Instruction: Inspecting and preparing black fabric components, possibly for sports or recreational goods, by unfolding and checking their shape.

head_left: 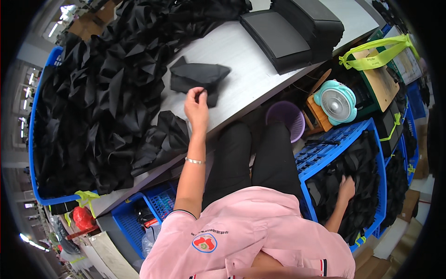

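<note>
Over the pale table (246,90), my left hand (197,109) pinches the near edge of a black fabric piece (197,76), its fingers closed on it. The piece is slightly blurred and lies or hangs just above the tabletop. To its left, a large heap of similar black fabric pieces (100,102) fills a blue crate (35,139) and spills onto the table. Low at the right, my right hand (346,189) reaches into a blue basket (304,176) of black pieces (357,167). Its fingers look curled among them; what they hold is hidden.
Stacks of flat black pieces (278,39) stand at the table's far right. Beyond the table edge are a purple bin (285,118) and a turquoise fan (335,103) on a wooden stool. Another blue basket (127,223) sits beside my left arm.
</note>
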{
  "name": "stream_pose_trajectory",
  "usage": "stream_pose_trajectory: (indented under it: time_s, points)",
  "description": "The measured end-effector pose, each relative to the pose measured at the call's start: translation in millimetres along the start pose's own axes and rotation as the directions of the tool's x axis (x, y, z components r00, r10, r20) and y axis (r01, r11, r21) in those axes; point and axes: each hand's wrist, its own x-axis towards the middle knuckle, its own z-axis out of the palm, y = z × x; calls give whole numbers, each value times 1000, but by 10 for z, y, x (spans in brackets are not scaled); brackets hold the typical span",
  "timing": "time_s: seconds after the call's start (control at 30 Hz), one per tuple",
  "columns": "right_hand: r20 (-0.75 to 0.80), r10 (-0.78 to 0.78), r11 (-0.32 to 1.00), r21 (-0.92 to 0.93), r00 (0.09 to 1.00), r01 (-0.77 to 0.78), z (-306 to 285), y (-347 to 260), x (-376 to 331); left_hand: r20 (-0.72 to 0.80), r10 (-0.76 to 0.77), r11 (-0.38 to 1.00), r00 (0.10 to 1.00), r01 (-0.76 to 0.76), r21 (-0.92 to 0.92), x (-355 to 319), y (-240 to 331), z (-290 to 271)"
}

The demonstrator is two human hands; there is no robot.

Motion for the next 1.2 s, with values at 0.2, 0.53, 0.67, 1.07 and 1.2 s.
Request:
stream_pose_trajectory:
  time_s: [0.2, 0.53, 0.67, 1.07, 1.2]
  points:
    - [-209, -597, 296, 840, 775, 455, -869, -2210, -539, 292, -196, 645, 936, 348, -680, -695, 248, 238]
    - [-620, -628, -119, 674, 470, 729, -1279, -3883, -1045, 151, -299, 875, 942, 334, -351, -1361, 589, -136]
    - [-570, -732, -108, 639, 374, 762, -1314, -3815, -1030, 53, 312, 937, 948, -317, 150, -1156, 720, -341]
    - [-839, -537, -116, -32, -90, 993, -1130, -3391, -1333, 430, 76, 952, 900, 63, -298, -805, 873, -131]
    - [-662, -747, -50, -48, -69, 998, -923, -3418, -1237, 474, -125, 853, 872, 338, -398, -793, 949, -241]
